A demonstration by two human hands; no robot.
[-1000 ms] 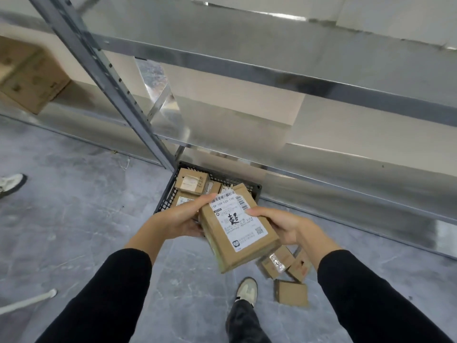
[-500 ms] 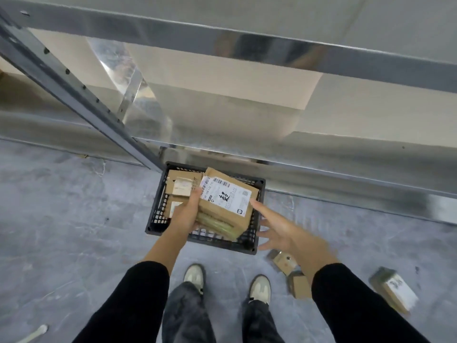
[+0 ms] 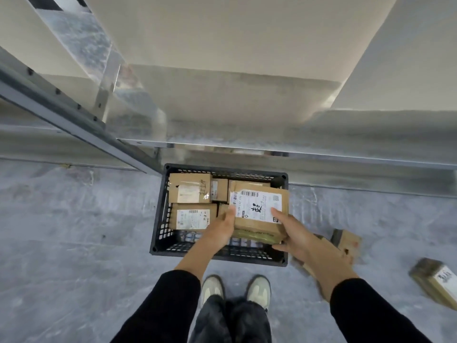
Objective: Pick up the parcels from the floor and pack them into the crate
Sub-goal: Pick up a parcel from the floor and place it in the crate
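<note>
Both hands held the labelled parcel point(image 3: 259, 211) over the right half of the black crate point(image 3: 160, 233): left hand point(image 3: 222, 229) fingers pressed on its left edge, right hand point(image 3: 294, 236) fingers gripping its near right corner. More parcels point(image 3: 435, 280) lay on the floor, nearer the right hand.

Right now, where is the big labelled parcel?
In the head view, the parcel sits in the right half of the crate, held between the left hand and right hand.
</note>
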